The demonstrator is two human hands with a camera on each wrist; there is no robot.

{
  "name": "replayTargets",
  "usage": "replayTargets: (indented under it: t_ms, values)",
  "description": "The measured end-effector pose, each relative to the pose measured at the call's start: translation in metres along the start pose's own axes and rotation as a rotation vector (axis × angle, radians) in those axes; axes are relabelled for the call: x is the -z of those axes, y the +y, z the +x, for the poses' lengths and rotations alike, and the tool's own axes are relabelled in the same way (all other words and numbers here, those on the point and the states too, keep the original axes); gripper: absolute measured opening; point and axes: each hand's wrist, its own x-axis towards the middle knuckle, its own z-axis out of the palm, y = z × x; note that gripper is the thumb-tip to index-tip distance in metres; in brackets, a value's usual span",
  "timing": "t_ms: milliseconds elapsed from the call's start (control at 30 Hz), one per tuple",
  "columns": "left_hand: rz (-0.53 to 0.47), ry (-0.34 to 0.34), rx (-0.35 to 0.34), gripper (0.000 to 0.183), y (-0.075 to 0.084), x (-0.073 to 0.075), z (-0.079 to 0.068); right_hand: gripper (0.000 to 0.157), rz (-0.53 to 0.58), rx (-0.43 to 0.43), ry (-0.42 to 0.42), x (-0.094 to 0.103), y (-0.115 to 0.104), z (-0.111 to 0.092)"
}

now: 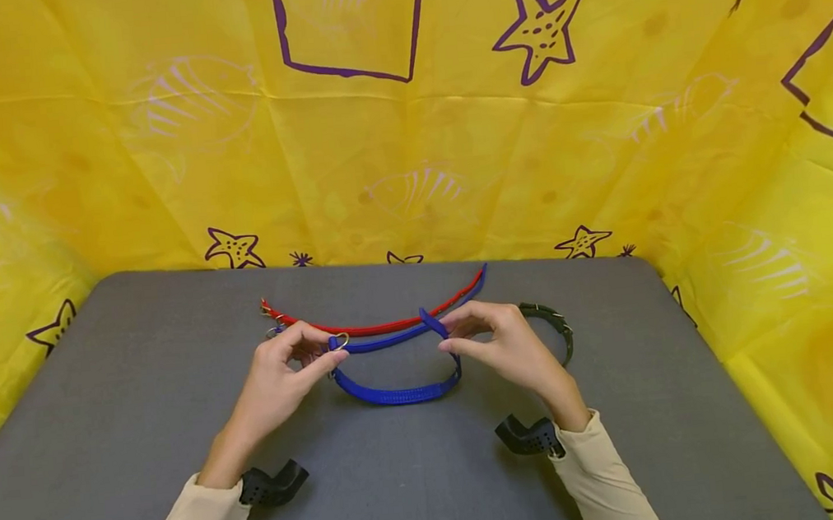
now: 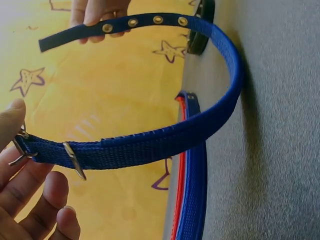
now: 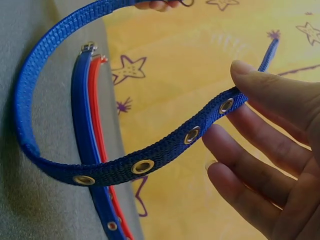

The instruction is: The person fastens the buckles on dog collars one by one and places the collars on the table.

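Here my left hand [image 1: 285, 372] pinched the buckle end [image 2: 42, 148] of a blue collar [image 1: 399, 396], my right hand [image 1: 504, 339] its eyeleted tail [image 3: 167, 151], unfastened over the grey table [image 1: 406, 484]; beyond lay a red strap [image 1: 374, 330] beside a second blue strap [image 1: 387, 343], a dark collar [image 1: 549, 315] to the right

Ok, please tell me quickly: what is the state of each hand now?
Left hand: closed, holding a blue collar at its buckle end.
Right hand: closed, pinching the same collar at its holed end.
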Motion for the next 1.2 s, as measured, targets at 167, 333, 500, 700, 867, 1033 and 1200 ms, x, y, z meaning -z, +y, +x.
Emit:
replayTargets:
  t_ms: [167,333,500,700,867,1033,1200]
  values:
    - [-0.025,0.004,-0.026,0.022,0.002,-0.004,0.0,0.024,0.005,0.012,-0.022,-0.003,-0.005,0.0]
    - [-0.041,-0.013,-0.026,0.024,0.003,-0.009,-0.003,0.022,-0.024,0.034,-0.073,-0.008,-0.008,-0.001]
    - [-0.058,-0.017,-0.069,0.027,0.006,-0.012,-0.005,0.02,-0.033,0.091,-0.114,-0.014,-0.012,-0.001]
    - [-0.076,-0.019,-0.119,0.027,0.008,-0.014,-0.005,0.019,-0.018,0.139,-0.14,-0.021,-0.01,0.0]
    - [-0.068,-0.041,-0.111,0.026,0.01,-0.015,-0.006,0.02,-0.029,0.174,-0.136,-0.026,-0.009,0.0]
    - [-0.061,-0.065,-0.128,0.026,0.011,-0.017,-0.006,0.021,-0.026,0.178,-0.138,-0.029,-0.01,0.001]
    - [-0.056,-0.105,-0.133,0.025,0.011,-0.018,-0.007,0.021,-0.02,0.175,-0.145,-0.031,-0.012,0.001]
